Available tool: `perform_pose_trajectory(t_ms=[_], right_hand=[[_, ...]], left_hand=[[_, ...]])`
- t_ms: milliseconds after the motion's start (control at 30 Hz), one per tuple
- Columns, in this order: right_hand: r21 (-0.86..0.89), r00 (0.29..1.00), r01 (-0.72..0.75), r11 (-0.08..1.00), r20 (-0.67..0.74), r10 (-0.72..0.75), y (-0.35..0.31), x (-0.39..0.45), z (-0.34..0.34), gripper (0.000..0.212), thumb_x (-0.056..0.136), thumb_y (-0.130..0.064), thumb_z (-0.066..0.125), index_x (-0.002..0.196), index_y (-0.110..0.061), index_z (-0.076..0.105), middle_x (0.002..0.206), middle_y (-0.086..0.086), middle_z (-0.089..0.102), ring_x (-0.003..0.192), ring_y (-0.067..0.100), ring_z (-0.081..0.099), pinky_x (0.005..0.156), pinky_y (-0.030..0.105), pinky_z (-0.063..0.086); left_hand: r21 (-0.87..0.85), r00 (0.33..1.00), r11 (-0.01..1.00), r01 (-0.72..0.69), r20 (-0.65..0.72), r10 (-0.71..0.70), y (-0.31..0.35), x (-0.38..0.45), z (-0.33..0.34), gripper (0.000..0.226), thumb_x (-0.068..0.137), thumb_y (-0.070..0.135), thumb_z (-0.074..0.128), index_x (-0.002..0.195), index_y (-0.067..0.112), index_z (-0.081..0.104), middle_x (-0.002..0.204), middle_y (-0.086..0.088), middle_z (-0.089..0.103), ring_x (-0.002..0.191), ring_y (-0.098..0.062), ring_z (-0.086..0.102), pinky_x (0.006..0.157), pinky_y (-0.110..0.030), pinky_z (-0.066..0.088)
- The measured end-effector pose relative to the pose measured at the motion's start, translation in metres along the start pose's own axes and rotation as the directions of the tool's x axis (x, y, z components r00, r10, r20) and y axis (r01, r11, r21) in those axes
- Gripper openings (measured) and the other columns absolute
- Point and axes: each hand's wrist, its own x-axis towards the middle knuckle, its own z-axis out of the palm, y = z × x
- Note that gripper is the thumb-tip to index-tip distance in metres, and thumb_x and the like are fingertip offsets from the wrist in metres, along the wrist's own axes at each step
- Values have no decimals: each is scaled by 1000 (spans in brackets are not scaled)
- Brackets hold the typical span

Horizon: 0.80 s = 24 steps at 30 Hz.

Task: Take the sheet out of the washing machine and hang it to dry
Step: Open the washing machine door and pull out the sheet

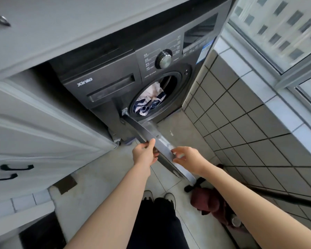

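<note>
A dark grey front-loading washing machine (104,72) stands under a counter, and its round door (160,141) is swung open toward me, seen edge-on. Inside the drum lies a crumpled sheet (150,100), white with dark blue stripes. My left hand (144,154) grips the door's left edge, thumb on top. My right hand (187,158) pinches the door's rim from the right side. Neither hand touches the sheet.
White cabinet doors (34,132) with black handles stand at left. A grey tiled wall (250,123) and a window sill run along the right. A dark red cloth (210,202) and a black object lie on the floor at right. My feet stand below the door.
</note>
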Motion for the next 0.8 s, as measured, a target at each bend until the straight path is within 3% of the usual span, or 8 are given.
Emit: perform_pose_trajectory(t_ms=[133,233,333,500,633,800], right_hand=[[86,999,5,996,37,-8,-11,-10,25,39,86,-16,66,124,-18,57,110,1,66,102,19,63,92,25,45],[116,998,38,993,55,-44,-17,-16,46,46,84,-10,65,128,-19,53,116,2,63,100,20,63,91,28,48],[165,995,42,985,83,-56,-25,-25,67,50,85,-1,58,130,-20,49,114,5,61,100,21,63,83,27,52],[189,997,33,981,63,-46,-39,-39,106,41,90,-8,56,129,-15,50,106,3,62,102,25,62,90,39,51],[189,998,37,981,44,-46,-59,-40,136,38,93,-11,52,130,-13,46,114,8,63,102,26,61,86,30,47],[237,999,12,971,39,-22,-88,-36,168,37,93,-15,55,128,-14,44,114,7,61,98,25,61,81,29,47]], left_hand=[[33,994,995,-98,-41,100,-16,-1,-22,27,86,37,67,95,12,66,90,-11,72,80,-25,70,61,-30,55],[12,990,990,-137,-44,138,-27,-8,-37,12,88,30,67,89,18,64,94,-10,70,85,-24,68,70,-36,59],[-28,988,988,-153,-7,153,-38,-18,-55,11,88,17,67,98,15,64,96,-6,70,88,-22,68,76,-37,59],[8,985,985,-170,-2,170,-46,-25,-90,24,87,12,67,111,11,63,103,-6,71,95,-16,67,84,-39,58],[75,978,975,-209,8,209,-47,-23,-117,29,87,16,67,116,10,63,108,-7,70,100,-16,66,86,-41,57],[144,971,960,-239,28,237,-41,-16,-152,16,89,16,65,105,20,63,106,-4,69,101,-16,65,89,-43,56]])
